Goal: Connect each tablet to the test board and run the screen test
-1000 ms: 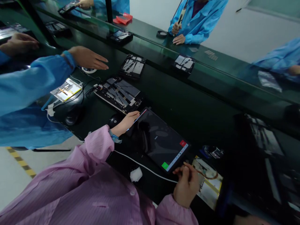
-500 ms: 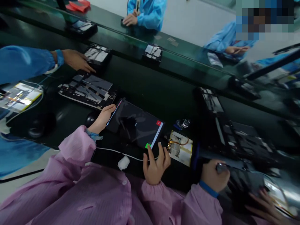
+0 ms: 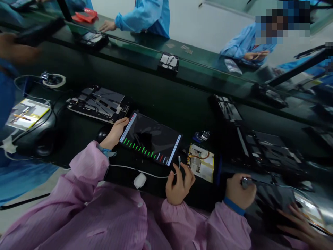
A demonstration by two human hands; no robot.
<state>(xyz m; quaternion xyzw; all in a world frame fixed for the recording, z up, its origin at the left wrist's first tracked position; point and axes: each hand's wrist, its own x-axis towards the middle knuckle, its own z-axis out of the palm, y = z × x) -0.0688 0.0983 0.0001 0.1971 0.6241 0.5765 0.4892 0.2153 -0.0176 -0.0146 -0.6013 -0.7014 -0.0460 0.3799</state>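
My left hand [image 3: 114, 133] grips the left edge of a dark tablet screen [image 3: 156, 133], which lies tilted on the bench. Its display shows a row of green marks with a few red and white ones, and pale bars along both sides. Just off the screen's lower right corner is my right hand [image 3: 180, 183], fingers apart and slightly bent. A white cable [image 3: 153, 176] runs below the screen to that hand, its plug [image 3: 179, 159] showing just past the fingertips. A circuit board with a battery pack [image 3: 201, 162] lies right of my right hand.
An opened tablet shell [image 3: 100, 104] lies beyond my left hand, with a black mouse [image 3: 102, 133] near my wrist. White crumpled tape [image 3: 139, 180] is in front. At right, a co-worker's hand [image 3: 240, 192] holds a device; more opened devices [image 3: 270, 149] lie beyond it.
My right hand has come off the screen, moving slightly right and down. The display now shows a row of coloured marks instead of corner blocks. A co-worker at left has lifted a dark device.
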